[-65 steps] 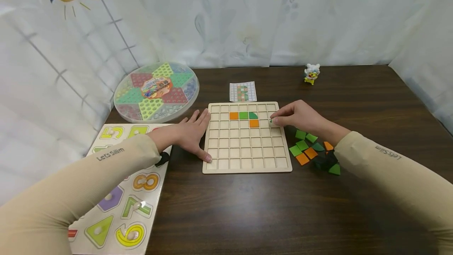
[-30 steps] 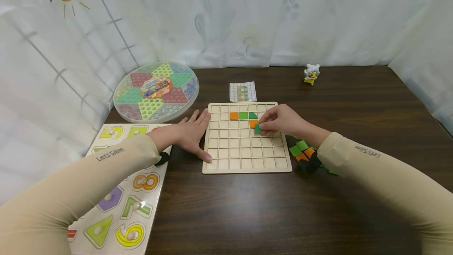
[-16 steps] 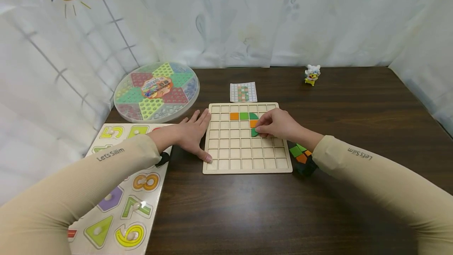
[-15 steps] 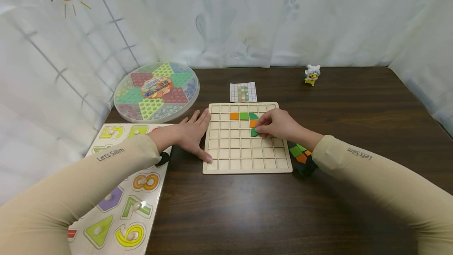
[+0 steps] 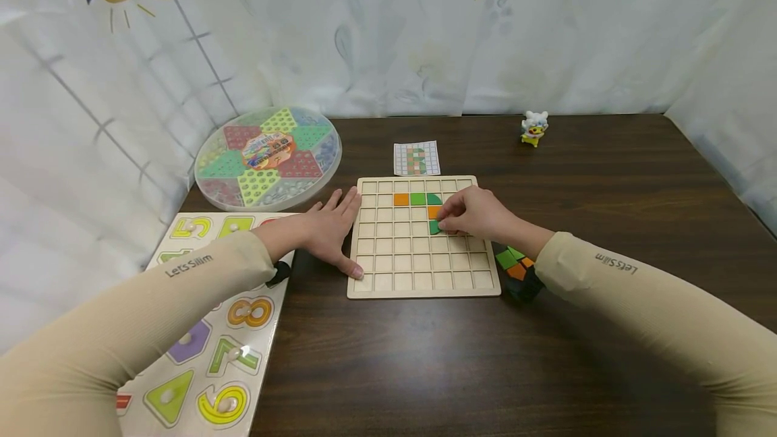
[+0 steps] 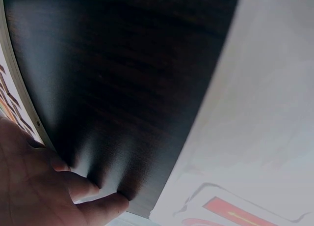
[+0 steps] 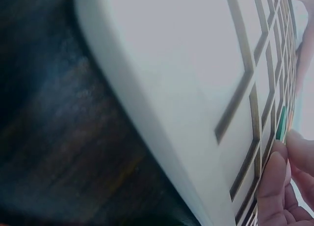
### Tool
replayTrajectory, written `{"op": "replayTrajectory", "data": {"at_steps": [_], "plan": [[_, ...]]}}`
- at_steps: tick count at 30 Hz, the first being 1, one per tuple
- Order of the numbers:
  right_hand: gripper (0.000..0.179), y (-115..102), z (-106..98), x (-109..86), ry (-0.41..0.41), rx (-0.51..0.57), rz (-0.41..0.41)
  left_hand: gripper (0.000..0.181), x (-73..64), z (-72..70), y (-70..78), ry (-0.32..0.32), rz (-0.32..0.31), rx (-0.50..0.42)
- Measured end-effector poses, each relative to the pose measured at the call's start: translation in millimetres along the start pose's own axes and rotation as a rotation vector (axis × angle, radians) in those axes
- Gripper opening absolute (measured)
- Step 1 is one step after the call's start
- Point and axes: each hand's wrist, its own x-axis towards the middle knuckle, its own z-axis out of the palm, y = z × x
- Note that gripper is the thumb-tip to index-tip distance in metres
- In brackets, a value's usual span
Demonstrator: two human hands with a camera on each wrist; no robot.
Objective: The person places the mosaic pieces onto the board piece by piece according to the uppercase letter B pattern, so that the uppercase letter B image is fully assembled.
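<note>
A wooden grid board lies on the dark table. My left hand rests along its left edge, fingers spread and thumb on the lower left corner. My right hand pinches a dark green rounded tile in the cell below an orange square tile; the fingertips cover its right side. In the right wrist view the green tile shows at the thumb and fingertips. One row up from that orange square sit another orange tile, a light green tile and a dark green rounded tile.
Loose orange and green tiles lie right of the board, partly hidden by the right wrist. A pattern card lies behind it. On the left are a round Chinese checkers set and a number puzzle board. A small figurine stands at the back.
My right hand has moved left across the board with the dark green tile, from the right edge to the cell below the orange square. Over the last half second it stays there. My left hand stays put.
</note>
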Motion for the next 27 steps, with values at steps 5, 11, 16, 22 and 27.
{"op": "replayTrajectory", "data": {"at_steps": [5,11,16,22,27], "plan": [[0.010,-1.8,2.2,-1.0,0.025,-0.044,-0.034,0.141,-0.9,-0.6,0.6,0.000,0.000,-0.002],[0.008,-5.4,4.7,-1.9,0.046,-0.092,-0.068,0.141,-0.2,-0.2,0.4,0.000,-0.001,0.002],[0.007,-6.2,6.0,-2.2,0.058,-0.109,-0.077,0.141,0.4,-0.4,0.4,-0.001,0.000,0.002],[0.007,-6.8,6.1,-2.7,0.057,-0.119,-0.086,0.141,0.3,-0.8,0.6,0.002,-0.003,0.003],[0.007,-6.3,-0.8,-6.6,0.062,-0.111,-0.100,0.142,-0.7,-1.1,1.1,-0.002,-0.004,0.003]]}}
